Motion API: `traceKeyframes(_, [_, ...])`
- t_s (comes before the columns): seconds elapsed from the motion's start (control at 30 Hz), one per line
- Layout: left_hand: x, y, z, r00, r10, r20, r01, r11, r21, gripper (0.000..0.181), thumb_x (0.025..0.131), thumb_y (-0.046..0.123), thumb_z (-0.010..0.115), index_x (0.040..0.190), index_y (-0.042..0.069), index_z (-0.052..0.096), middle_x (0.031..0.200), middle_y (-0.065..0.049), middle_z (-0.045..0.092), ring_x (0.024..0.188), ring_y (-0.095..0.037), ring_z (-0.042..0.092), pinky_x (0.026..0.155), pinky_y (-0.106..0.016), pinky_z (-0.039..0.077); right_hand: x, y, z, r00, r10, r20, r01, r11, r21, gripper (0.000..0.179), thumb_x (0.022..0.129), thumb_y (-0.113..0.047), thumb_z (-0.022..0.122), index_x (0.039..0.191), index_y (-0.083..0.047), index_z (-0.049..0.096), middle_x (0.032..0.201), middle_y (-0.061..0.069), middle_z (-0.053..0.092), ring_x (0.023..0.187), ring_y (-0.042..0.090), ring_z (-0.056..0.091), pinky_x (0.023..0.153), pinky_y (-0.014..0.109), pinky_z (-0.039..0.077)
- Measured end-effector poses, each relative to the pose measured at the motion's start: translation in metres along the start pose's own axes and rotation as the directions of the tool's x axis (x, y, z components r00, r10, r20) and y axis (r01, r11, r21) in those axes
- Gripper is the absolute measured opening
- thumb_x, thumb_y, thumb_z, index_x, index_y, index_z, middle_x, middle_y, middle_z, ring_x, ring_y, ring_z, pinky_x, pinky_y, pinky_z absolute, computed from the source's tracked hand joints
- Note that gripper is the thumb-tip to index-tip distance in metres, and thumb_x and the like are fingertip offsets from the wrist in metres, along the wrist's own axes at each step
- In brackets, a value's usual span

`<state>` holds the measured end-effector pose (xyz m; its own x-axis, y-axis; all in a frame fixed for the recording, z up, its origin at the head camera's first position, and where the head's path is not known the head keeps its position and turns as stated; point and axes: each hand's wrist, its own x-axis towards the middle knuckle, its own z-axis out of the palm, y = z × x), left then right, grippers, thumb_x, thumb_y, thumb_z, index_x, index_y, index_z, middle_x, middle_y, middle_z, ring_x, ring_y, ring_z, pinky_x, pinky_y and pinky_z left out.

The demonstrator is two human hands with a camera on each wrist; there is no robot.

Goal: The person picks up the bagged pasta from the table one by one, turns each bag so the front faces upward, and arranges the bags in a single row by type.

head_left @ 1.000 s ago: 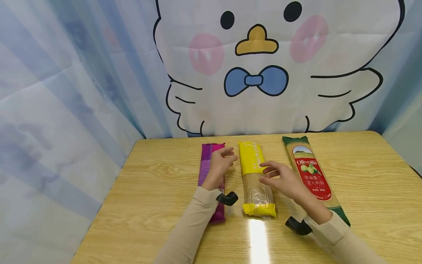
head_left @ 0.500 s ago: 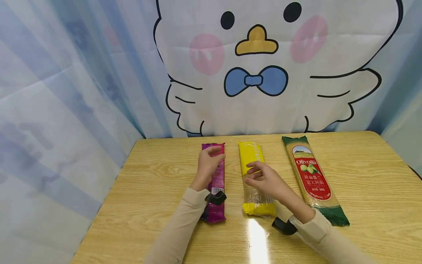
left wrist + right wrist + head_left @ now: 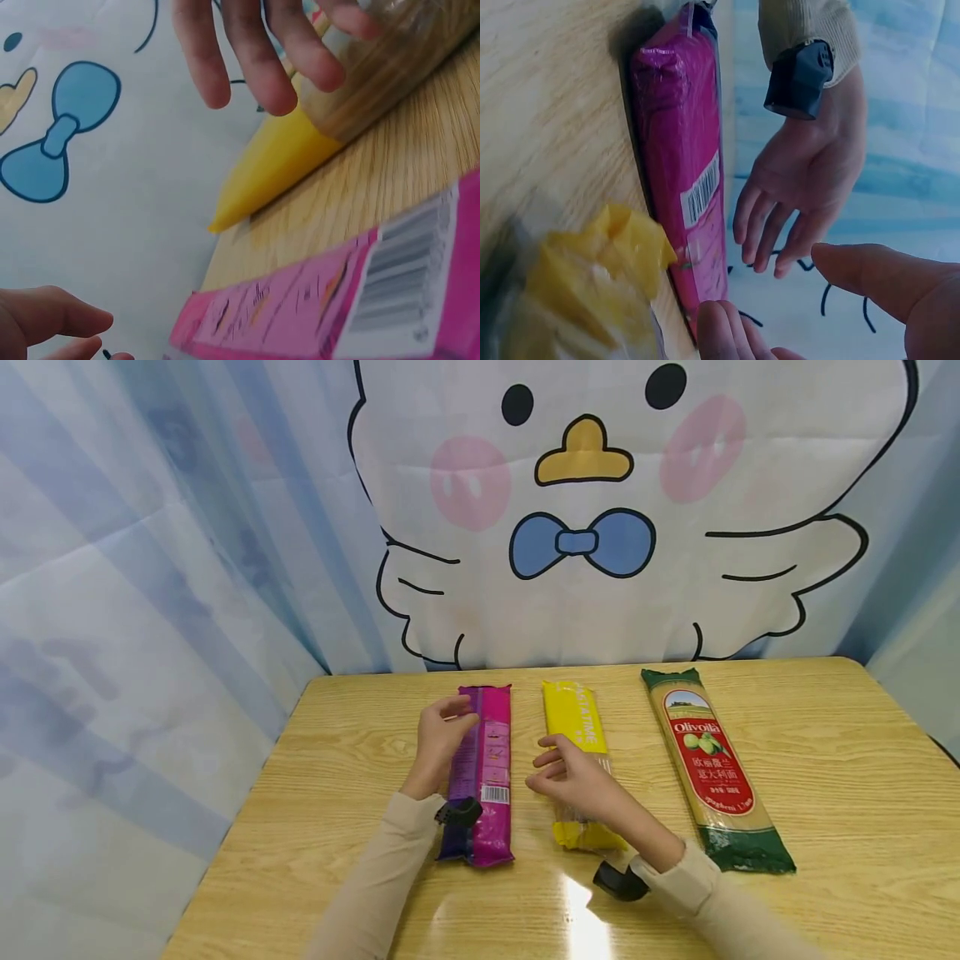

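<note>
My left hand (image 3: 438,743) hovers over the left side of a magenta and purple packet (image 3: 495,768), its fingers loosely bent with nothing between them. To its right, a pasta packet with yellow ends (image 3: 576,718) lies on the table, its middle see-through. My right hand (image 3: 573,781), also holding nothing, covers part of that packet, fingers pointing left. In the left wrist view the fingers of the right hand (image 3: 259,52) reach in from the top. The right wrist view shows the left hand (image 3: 810,165) beyond the magenta packet, palm side showing.
A spaghetti packet with green ends and a red label (image 3: 712,760) lies slanted on the right of the wooden table (image 3: 360,777). Behind the table's far edge hangs a curtain (image 3: 585,618) with a cartoon bird. A black camera (image 3: 622,882) sits on the right wrist.
Both hands have moved left: the left from the magenta packet's right edge to its left edge, the right across the yellow packet. The packets lie where they were.
</note>
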<state>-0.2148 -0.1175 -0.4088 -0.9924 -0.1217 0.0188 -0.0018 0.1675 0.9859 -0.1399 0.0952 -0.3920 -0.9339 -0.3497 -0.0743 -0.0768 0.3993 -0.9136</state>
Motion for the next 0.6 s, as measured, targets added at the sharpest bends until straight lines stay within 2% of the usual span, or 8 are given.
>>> traceKeyframes(0.3, [0.004,-0.013,-0.015,0.999,-0.043,-0.017,0.043,0.999,-0.021,0.038,0.086,0.002,0.066,0.124,-0.004,0.065,0.119,-0.022,0.063,0.099,-0.027,0.064,0.082,-0.042,0.057,0.005,0.002,0.018,0.997,-0.031,0.064,0.033,0.999,-0.026,0.060,0.094,-0.014,0.067,0.142,0.010,0.038,0.124,0.026,0.059,0.110,0.037,0.063,0.092,0.044,0.056])
traceKeyframes(0.47, [0.005,-0.020,-0.021,0.997,-0.071,-0.002,0.071,0.997,-0.033,0.040,0.086,0.002,0.066,0.126,-0.004,0.063,0.121,-0.023,0.060,0.100,-0.027,0.061,0.083,-0.041,0.056,0.007,0.005,0.027,0.996,-0.037,0.085,0.041,0.998,-0.039,0.066,0.093,-0.014,0.069,0.143,0.012,0.035,0.124,0.027,0.059,0.106,0.033,0.064,0.093,0.044,0.055])
traceKeyframes(0.6, [0.006,-0.023,-0.024,0.994,-0.109,0.023,0.110,0.993,-0.033,0.040,0.089,0.003,0.066,0.128,-0.005,0.061,0.123,-0.024,0.059,0.105,-0.028,0.058,0.083,-0.040,0.056,0.008,0.008,0.033,0.996,0.008,0.085,-0.005,0.999,-0.033,0.069,0.091,-0.015,0.071,0.143,0.012,0.034,0.124,0.026,0.059,0.105,0.032,0.066,0.091,0.043,0.056])
